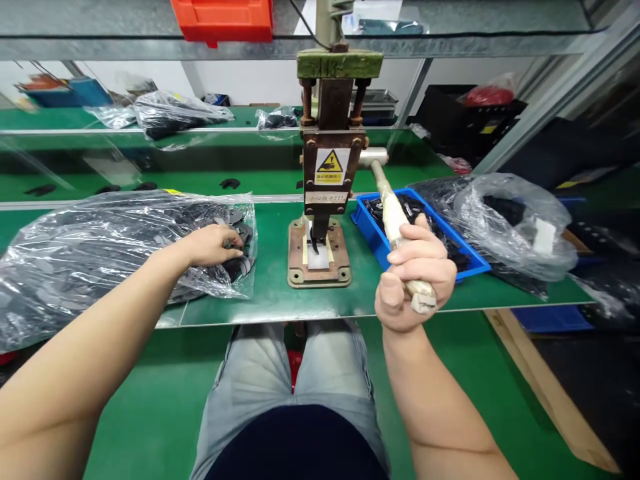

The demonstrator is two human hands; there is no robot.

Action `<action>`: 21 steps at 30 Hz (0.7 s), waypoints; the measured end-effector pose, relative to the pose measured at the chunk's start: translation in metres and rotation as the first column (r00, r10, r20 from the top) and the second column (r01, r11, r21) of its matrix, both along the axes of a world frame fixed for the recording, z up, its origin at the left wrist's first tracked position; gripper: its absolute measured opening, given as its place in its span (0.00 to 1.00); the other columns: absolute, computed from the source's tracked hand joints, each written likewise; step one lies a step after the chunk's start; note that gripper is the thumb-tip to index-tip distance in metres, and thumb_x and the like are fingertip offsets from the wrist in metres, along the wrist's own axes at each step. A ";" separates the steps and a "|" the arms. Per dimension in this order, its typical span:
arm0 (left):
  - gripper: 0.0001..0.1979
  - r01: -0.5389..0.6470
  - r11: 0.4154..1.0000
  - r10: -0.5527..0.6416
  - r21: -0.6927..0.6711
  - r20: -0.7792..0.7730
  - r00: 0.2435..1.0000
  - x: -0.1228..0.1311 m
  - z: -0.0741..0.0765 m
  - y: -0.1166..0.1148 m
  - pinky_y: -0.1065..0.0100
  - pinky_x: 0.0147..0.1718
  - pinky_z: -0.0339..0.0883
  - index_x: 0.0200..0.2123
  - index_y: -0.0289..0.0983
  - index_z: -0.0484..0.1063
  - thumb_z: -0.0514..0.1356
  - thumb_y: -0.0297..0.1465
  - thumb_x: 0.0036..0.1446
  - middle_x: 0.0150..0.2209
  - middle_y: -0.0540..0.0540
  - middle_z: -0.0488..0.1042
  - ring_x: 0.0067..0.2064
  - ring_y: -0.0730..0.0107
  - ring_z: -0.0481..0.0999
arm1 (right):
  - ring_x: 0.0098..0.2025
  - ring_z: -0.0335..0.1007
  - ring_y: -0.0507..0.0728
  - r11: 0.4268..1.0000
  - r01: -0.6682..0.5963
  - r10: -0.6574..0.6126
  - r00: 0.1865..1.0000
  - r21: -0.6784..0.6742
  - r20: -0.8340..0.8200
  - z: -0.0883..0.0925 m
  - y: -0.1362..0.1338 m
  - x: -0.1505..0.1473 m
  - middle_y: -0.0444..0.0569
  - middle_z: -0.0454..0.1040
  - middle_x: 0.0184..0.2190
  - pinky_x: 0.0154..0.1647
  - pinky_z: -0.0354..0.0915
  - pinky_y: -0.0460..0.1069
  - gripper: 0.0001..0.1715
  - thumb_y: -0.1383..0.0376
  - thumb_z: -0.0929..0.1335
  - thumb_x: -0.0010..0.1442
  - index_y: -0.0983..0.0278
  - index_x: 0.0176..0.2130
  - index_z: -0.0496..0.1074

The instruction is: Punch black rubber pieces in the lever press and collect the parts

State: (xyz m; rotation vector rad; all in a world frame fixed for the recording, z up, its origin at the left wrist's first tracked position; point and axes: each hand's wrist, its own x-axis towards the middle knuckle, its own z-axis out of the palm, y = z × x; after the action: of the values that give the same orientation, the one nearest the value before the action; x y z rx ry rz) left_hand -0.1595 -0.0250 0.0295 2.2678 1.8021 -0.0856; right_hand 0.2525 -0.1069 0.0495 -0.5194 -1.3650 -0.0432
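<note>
Grey-trousered knees (280, 373) sit below the green bench (270, 300). Left hand (213, 245), fingers loosely curled, touches dark flat parts (240, 263) at the mouth of a clear plastic bag (100, 247); whether it grips one cannot be told. Right hand (413, 277) is fisted tight around the pale lever handle (393, 213) of the brown hand press (327, 173).

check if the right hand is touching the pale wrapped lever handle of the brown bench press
Touching. The head view shows the right hand closed around the pale wrapped lever handle, whose end pokes out below the fist.
</note>
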 end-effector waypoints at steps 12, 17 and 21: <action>0.35 -0.207 0.978 0.207 0.019 -0.181 0.961 0.027 -0.028 0.022 0.53 0.58 0.70 0.54 0.39 0.81 0.64 0.59 0.55 0.59 0.30 0.79 0.62 0.37 0.77 | 0.53 0.80 0.63 1.000 0.021 -0.022 0.999 0.011 0.025 0.001 0.001 0.001 0.41 0.74 0.32 0.73 0.66 0.77 0.11 0.56 0.73 0.61 0.56 0.36 0.68; 0.19 -0.234 0.972 0.232 0.019 0.071 0.970 0.026 -0.030 0.021 0.60 0.41 0.72 0.38 0.42 0.77 0.69 0.50 0.51 0.37 0.39 0.84 0.41 0.48 0.84 | 0.53 0.80 0.64 1.000 0.020 -0.020 0.999 0.008 0.029 0.001 0.000 0.002 0.42 0.73 0.33 0.73 0.66 0.78 0.11 0.55 0.73 0.62 0.56 0.36 0.68; 0.18 -0.180 0.982 0.172 0.062 0.123 0.977 0.033 -0.022 0.017 0.60 0.39 0.70 0.38 0.42 0.77 0.63 0.51 0.59 0.34 0.39 0.83 0.39 0.47 0.84 | 0.52 0.79 0.63 1.000 0.014 -0.015 1.000 0.012 0.025 0.001 0.000 0.001 0.42 0.73 0.32 0.73 0.66 0.77 0.11 0.56 0.73 0.62 0.56 0.36 0.68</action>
State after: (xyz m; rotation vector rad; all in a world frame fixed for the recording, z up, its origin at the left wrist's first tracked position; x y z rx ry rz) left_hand -0.1269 -0.0079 0.0072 2.0996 1.9628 0.1446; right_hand 0.2537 -0.1069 0.0507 -0.5201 -1.3845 -0.0702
